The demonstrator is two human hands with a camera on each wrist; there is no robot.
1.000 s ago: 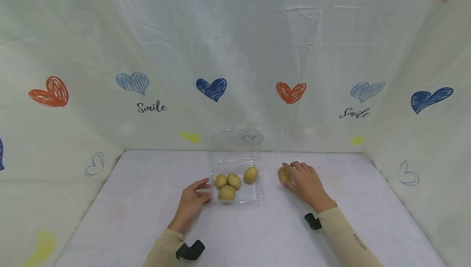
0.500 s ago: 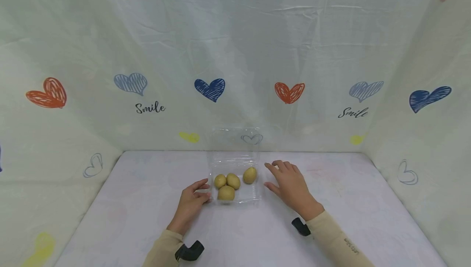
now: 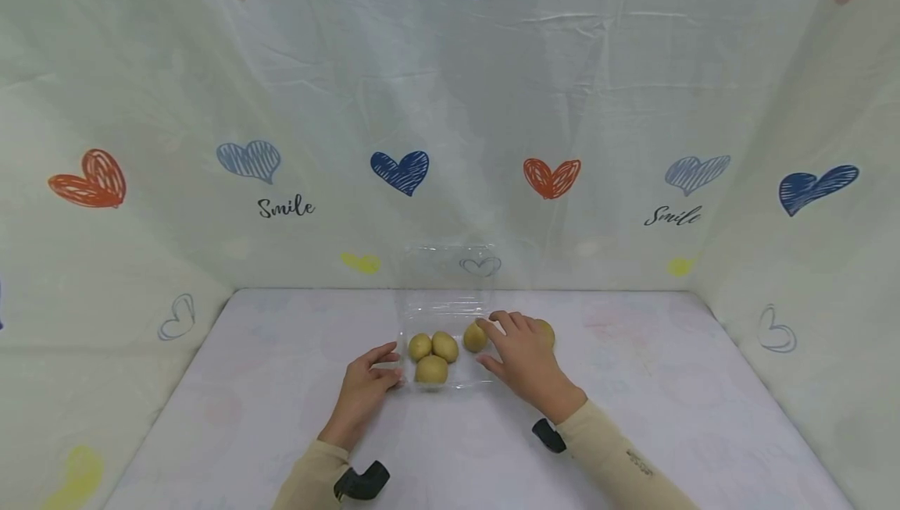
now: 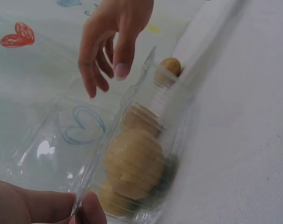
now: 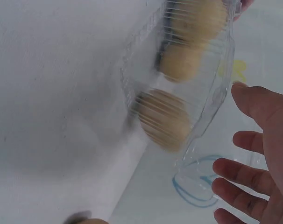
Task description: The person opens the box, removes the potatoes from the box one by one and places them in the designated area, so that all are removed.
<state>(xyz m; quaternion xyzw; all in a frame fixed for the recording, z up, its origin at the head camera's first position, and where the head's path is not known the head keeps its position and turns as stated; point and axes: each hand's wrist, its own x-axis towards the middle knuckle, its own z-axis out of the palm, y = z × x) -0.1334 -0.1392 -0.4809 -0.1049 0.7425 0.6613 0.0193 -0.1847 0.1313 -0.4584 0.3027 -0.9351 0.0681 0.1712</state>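
A clear plastic clamshell box (image 3: pixel 492 373) lies with its lid standing up at the back. Several yellow-brown potatoes (image 3: pixel 432 370) sit inside it. My left hand (image 3: pixel 387 367) pinches the box's front left rim between thumb and finger, as the left wrist view shows with the left hand (image 4: pixel 62 207) on the box rim (image 4: pixel 132 98). My right hand (image 3: pixel 502 346) hovers over the box's right edge with fingers spread and nothing in it. One loose potato (image 3: pixel 546 332) lies on the table just right of that hand. In the right wrist view the right hand (image 5: pixel 267 154) is open beside the box (image 5: pixel 216 93).
The white table (image 3: pixel 281 385) is enclosed on three sides by a pale cloth wall (image 3: pixel 450 143) printed with hearts. A black wrist camera mount (image 3: pixel 362 481) sits on my left forearm, and another mount (image 3: pixel 548 435) on my right.
My right hand has left the loose potato, which stays on the table, and moved left to the box's right edge. The left hand has stayed on the box.
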